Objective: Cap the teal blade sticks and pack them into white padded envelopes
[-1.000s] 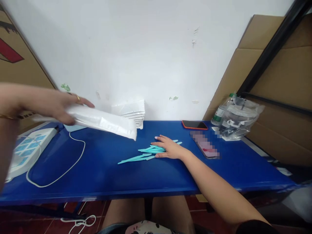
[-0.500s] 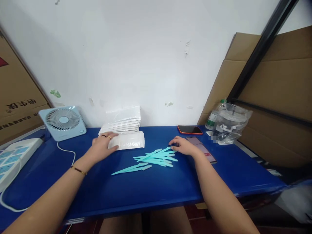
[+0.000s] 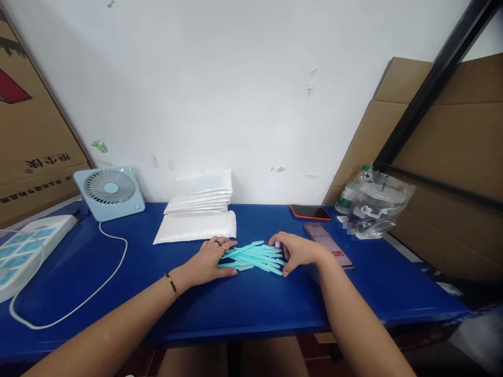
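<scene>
Teal sticks: a loose pile of thin teal plastic sticks (image 3: 254,256) lies mid-tabletop, crossing one another, right between the two hands.
Left hand: the left hand (image 3: 210,256) lies flat on the left end of the pile, fingers spread and loose, touching the sticks but gripping none; rings on two fingers, a thin bracelet at the wrist.
Right hand: the right hand (image 3: 299,251) cups the right end of the pile, fingers curled against the stick tips, nothing lifted.
Tabletop: a blue tabletop (image 3: 251,298) carries it all.
White packets: one white padded packet (image 3: 196,228) lies flat just behind the left hand, a stack of white packets (image 3: 200,195) behind it at the wall.
Phones: a phone with a lit screen (image 3: 328,245) lies just beside the right hand; an orange-edged phone (image 3: 310,212) lies further back.
Far right: a clear plastic bag (image 3: 379,204) and a bottle (image 3: 349,193).
Far left: a small pale-blue fan (image 3: 110,192), its white cord (image 3: 78,303), and a power strip (image 3: 27,251).
</scene>
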{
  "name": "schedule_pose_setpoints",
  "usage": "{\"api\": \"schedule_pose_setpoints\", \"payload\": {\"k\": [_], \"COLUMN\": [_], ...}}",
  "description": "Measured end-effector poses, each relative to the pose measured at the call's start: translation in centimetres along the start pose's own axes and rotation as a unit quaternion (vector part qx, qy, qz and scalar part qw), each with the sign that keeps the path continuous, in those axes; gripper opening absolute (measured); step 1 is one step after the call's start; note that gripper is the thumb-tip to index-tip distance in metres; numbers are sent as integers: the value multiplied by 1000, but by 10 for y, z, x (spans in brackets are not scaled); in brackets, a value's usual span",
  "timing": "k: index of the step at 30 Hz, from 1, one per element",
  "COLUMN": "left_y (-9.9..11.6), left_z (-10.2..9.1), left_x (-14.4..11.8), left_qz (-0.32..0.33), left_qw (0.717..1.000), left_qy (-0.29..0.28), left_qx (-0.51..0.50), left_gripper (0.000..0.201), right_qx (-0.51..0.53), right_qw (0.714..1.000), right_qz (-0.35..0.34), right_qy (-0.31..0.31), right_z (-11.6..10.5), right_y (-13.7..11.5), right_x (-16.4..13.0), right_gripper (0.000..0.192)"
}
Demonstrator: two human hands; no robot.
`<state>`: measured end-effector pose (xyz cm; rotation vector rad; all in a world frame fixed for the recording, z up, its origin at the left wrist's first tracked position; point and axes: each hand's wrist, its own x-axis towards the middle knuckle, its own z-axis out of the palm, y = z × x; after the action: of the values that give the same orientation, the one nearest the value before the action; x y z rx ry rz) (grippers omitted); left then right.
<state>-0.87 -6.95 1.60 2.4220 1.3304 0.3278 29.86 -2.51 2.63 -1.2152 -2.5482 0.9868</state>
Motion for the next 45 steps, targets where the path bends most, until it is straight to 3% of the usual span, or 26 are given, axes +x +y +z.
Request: {"api": "schedule_pose_setpoints", "payload": {"k": [3, 6, 11, 13, 18, 23, 29, 32, 39, 45], "left_y": [9, 15, 14, 11, 4, -5, -19, -17, -1, -2], "left_z": [2, 3, 3, 4, 5, 5, 6, 5, 5, 7], "left_x": [11, 16, 26, 34, 51, 60, 64, 61, 54, 55], "left_qz": [51, 85, 60, 35, -11, -56, -52, -40, -9, -13], "left_qw": [999, 996, 997, 998, 999, 997, 993, 990, 1000, 1000], "left_qy": [-11, -17, -17, -26, -7, 46, 92, 119, 22, -2], "left_qx": [0, 1, -40, -47, -36, -20, 45, 60, 13, 3], "left_gripper": [49, 48, 37, 26, 17, 17, 14, 16, 20, 28], "right_qx": [17, 42, -12, -33, -12, 12, 13, 11, -7, 2], "right_qw": [999, 998, 993, 991, 994, 990, 982, 979, 996, 994], "right_qz": [-6, -13, -47, -59, -53, -27, 20, 0, -41, -31], "right_qy": [-37, -52, 110, 118, 91, 135, 187, 202, 78, 106], "right_z": [2, 1, 7, 11, 16, 11, 2, 2, 17, 18], "right_y": [-6, -5, 5, 8, 14, 21, 28, 21, 3, 9], "right_x": [2, 5, 25, 35, 46, 45, 37, 32, 37, 43], "right_gripper": [73, 71, 25, 18, 15, 16, 20, 23, 21, 18]}}
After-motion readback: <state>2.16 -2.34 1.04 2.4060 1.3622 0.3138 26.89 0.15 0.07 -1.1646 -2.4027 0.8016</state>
